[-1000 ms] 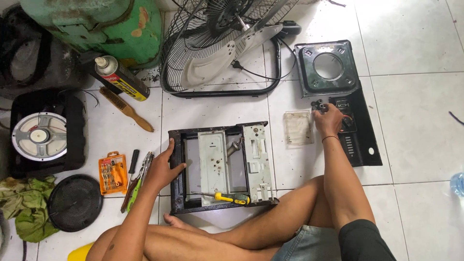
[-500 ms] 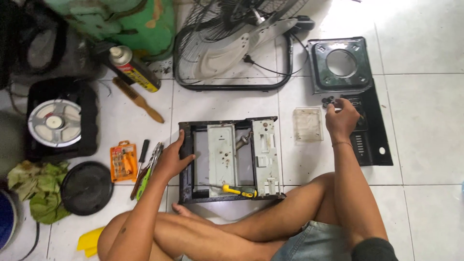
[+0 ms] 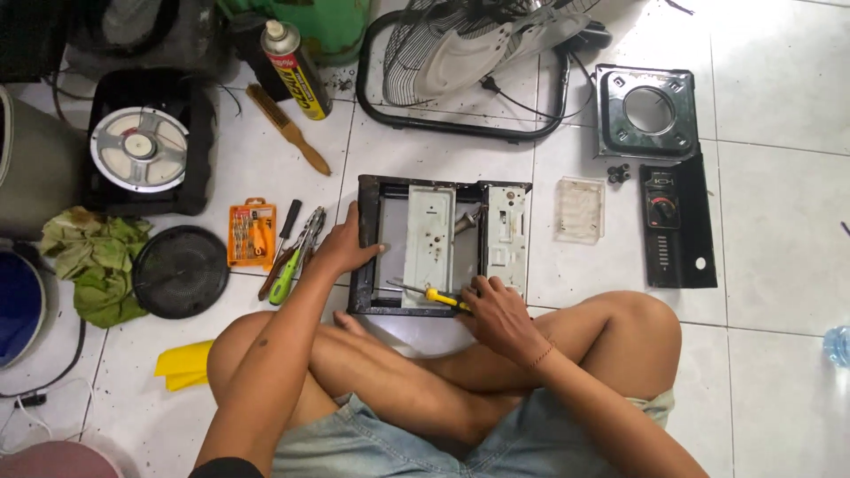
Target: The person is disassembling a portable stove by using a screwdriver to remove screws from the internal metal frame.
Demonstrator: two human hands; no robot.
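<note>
Left hand (image 3: 341, 250) is gripping the opened black metal chassis (image 3: 440, 243) at 9 o'clock; right hand (image 3: 498, 312) is closing on the yellow-handled screwdriver (image 3: 431, 294), covers already off, internals still mounted.

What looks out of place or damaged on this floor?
The floor tile carries dark specks of debris near the spray can. The black casing lies opened, with its control panel and square plate set apart. The right hand reaches the yellow-handled screwdriver; the left hand grips the casing's edge.
</note>
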